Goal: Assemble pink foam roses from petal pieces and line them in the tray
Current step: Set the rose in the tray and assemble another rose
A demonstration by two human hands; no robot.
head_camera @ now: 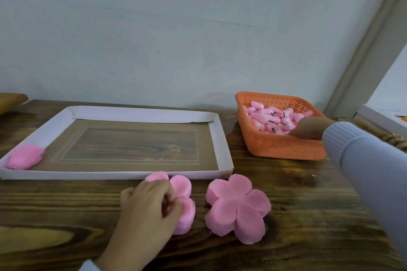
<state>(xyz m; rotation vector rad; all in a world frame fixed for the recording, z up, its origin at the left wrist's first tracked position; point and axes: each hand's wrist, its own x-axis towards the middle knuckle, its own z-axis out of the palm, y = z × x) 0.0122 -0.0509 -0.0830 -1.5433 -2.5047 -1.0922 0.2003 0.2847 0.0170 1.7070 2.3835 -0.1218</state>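
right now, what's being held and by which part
The left hand pinches the pink foam petal stack near its top middle; right hand sits in the orange perforated basket, hold unclear.

A dark, wood-grained worktop [308, 204] is seen, its surface glossy towards the right. A shallow white cardboard tray [88, 175] is laid on its left half. An orange perforated plastic basket [284, 147] is placed at the back, to the right of the tray and apart from it. In front of the tray's near wall, two stacks of pink foam petal pieces are laid side by side without touching: a smaller stack [181, 189] just beside that wall, and a larger five-lobed stack [237, 204] to its right. At the far right edge, a white box [383, 117] and a braided straw-coloured piece [394, 138] are partly seen.
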